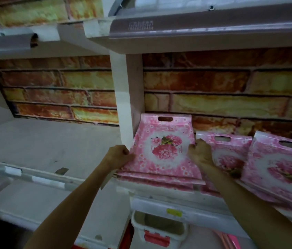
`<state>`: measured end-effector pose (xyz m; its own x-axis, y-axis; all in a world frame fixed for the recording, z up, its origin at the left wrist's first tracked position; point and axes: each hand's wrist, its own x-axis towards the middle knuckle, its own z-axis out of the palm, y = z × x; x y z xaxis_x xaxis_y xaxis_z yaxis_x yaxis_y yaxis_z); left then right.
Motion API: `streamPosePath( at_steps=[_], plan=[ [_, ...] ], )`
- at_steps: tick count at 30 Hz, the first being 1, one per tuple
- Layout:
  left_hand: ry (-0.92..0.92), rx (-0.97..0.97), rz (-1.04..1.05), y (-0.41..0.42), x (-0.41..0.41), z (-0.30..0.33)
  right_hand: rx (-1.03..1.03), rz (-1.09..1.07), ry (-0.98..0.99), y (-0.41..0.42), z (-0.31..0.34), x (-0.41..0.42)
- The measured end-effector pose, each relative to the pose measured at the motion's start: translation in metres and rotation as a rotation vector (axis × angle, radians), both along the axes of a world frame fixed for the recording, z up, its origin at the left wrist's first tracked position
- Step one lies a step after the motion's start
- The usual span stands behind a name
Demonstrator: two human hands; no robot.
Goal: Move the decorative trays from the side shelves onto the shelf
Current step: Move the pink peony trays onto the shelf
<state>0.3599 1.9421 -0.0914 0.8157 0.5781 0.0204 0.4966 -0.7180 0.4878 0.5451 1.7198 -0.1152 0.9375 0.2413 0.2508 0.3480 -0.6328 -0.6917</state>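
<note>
Head view: three pink floral rectangular trays with cut-out handles on the right-hand white shelf (159, 194), brick-pattern backing behind. Left hand (118, 155) and right hand (200, 152) each clench a side rim of the leftmost pink floral tray (163, 150), hard against the white divider post (123, 97). Second tray (226, 151) and third tray (281, 169) sit tilted to its right, overlapping. Left-hand shelf bay (43, 141) bare.

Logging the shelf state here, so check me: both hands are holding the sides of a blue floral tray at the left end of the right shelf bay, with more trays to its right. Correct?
Not quite: the tray is pink, not blue, as the head view shows. Otherwise correct: the left hand and right hand each have a grip on one side of it, at the left end of the right shelf bay, with more trays to its right.
</note>
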Motion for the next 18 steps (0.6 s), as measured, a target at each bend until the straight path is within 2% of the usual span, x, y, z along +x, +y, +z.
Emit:
streamPosePath(
  at_steps=[7, 18],
  plan=[
    [0.037, 0.014, -0.031, 0.007, 0.014, -0.028, -0.290, -0.071, -0.005, 0.003, -0.025, 0.001],
    [0.061, 0.085, -0.055, 0.018, 0.020, -0.034, -0.446, -0.059, -0.086, 0.015, -0.035, -0.001]
  ],
)
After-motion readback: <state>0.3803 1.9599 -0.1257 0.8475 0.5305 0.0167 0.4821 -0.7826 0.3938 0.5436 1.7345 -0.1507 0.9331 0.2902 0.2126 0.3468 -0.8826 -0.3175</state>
